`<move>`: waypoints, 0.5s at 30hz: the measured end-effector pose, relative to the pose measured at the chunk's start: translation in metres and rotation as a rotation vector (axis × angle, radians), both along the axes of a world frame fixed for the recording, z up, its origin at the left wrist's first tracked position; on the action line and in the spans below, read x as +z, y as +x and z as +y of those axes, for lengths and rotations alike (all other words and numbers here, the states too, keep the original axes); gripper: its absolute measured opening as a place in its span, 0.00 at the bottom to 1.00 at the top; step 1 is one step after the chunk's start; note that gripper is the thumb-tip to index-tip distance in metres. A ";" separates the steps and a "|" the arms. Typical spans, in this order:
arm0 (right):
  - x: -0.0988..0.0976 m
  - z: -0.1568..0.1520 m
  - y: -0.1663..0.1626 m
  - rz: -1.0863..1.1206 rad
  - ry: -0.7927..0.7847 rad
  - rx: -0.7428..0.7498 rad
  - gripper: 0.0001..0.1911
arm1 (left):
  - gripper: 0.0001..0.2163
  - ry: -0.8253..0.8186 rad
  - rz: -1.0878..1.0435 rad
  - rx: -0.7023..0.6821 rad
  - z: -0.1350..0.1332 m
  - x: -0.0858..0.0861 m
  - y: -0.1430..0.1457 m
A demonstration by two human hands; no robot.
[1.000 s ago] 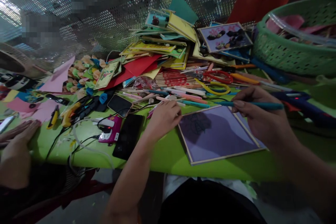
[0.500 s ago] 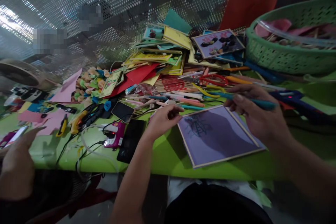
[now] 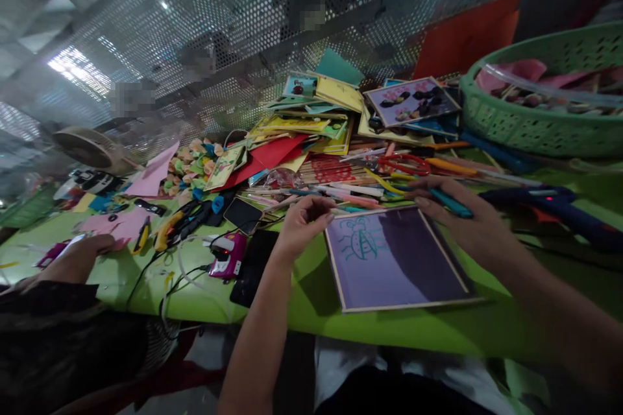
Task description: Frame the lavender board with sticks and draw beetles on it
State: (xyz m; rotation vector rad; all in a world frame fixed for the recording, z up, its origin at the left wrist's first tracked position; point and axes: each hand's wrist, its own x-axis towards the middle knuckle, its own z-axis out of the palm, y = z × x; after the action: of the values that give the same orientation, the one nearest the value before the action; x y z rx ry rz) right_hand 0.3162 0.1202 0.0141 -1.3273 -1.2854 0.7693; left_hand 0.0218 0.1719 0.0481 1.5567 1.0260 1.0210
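Note:
A purple framed board point(image 3: 399, 262) with a teal line drawing in its upper left corner lies on the green table point(image 3: 302, 285) in front of me. My left hand point(image 3: 302, 227) hovers at the board's upper left corner, fingers pinched together on something I cannot make out. My right hand point(image 3: 457, 217) is at the board's upper right corner, closed on a teal pen point(image 3: 450, 203) that points left. Several pens and pencils point(image 3: 350, 193) lie just behind both hands.
A heap of coloured cards and framed pictures point(image 3: 335, 110) fills the back. A green basket point(image 3: 540, 104) stands at the right, a blue glue gun point(image 3: 549, 204) beside it. Phones point(image 3: 253, 259), a pink device point(image 3: 228, 256) and cables lie left. Another person's hand point(image 3: 80, 253) rests at far left.
My left hand lifted off the board's corner and pinched shut, uncovering the teal drawing. My right hand drew the pen in towards the board. The other person's hand moved right.

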 end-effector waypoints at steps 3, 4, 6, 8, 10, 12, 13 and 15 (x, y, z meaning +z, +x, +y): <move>0.001 -0.001 -0.001 -0.007 -0.036 0.011 0.19 | 0.13 -0.003 -0.034 0.013 0.001 0.001 -0.002; 0.000 -0.001 0.000 0.000 -0.050 0.011 0.19 | 0.13 -0.001 -0.046 0.016 0.001 0.002 -0.002; -0.001 -0.002 0.001 0.008 -0.063 0.017 0.19 | 0.13 0.000 -0.068 0.021 0.002 0.003 -0.004; -0.004 -0.002 0.002 0.010 -0.050 0.025 0.18 | 0.13 -0.006 -0.087 0.033 0.004 0.003 -0.005; -0.007 -0.001 0.003 0.019 -0.020 0.019 0.17 | 0.14 -0.014 -0.105 0.050 0.005 0.003 -0.006; -0.008 0.000 0.004 0.040 0.006 -0.015 0.16 | 0.14 -0.018 -0.115 0.061 0.005 0.002 -0.007; -0.008 0.000 0.003 0.056 0.010 -0.035 0.16 | 0.14 -0.019 -0.117 0.063 0.006 0.001 -0.007; -0.007 0.001 0.003 0.096 0.016 -0.067 0.16 | 0.14 -0.015 -0.118 0.066 0.006 0.000 -0.007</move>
State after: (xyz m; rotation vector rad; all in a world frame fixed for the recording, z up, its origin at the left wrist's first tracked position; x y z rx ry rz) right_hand 0.3192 0.1208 0.0073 -1.2989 -1.1630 0.7653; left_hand 0.0144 0.1777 0.0483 1.4411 1.0063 1.1339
